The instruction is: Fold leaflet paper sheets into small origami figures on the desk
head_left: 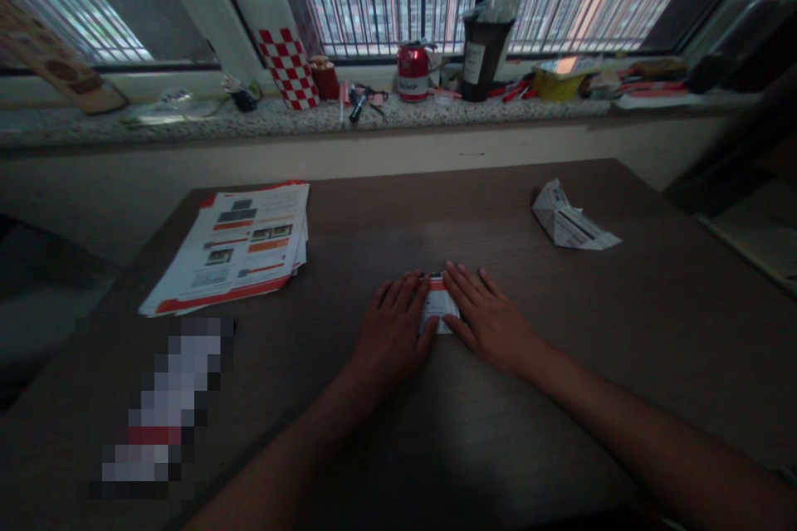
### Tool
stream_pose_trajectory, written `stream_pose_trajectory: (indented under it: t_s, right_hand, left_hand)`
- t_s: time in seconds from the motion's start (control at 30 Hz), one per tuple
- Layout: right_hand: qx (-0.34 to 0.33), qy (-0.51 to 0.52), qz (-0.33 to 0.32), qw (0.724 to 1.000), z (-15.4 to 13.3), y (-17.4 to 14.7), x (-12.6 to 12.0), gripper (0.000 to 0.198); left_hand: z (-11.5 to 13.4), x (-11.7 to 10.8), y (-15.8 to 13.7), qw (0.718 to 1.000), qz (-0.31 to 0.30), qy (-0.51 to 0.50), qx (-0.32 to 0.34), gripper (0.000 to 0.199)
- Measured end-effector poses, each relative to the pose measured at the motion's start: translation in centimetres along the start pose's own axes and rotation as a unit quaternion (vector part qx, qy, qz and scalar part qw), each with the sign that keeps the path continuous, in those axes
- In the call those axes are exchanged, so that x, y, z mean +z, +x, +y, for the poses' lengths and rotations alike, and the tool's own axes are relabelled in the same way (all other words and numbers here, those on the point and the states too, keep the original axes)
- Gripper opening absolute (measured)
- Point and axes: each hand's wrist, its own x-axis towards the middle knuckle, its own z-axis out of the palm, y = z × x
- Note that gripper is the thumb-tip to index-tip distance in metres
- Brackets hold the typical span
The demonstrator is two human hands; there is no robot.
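A small piece of folded paper (439, 309), white with a red band near its far end, lies flat on the brown table (349, 224). My left hand (397, 323) rests palm down over its left side, fingers stretched forward. Over the right side lies my right hand (489, 314), also flat with its fingers out. Both hands press on the paper, and only its middle strip shows between them. Farther off to the right stands a folded paper shape (569, 220) with printed text, apart from my hands.
A stack of printed sheets (249, 245) lies at the table's back left, with a pixelated object (168, 398) nearer me. Beyond the table, the stone windowsill (212, 129) holds a checkered bottle (287, 66), a red can (413, 70), a dark cup (482, 58) and small clutter.
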Motion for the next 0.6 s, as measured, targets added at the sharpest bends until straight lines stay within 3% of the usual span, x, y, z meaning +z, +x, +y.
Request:
stream_pose_trajectory:
  t_s: [0.6]
  right_hand:
    - [-0.004,0.001,-0.005,1.000,1.0,-0.3,-0.2,0.076]
  left_hand:
    - [-0.2,0.5,0.1,0.999,-0.035,0.019,0.008,0.065]
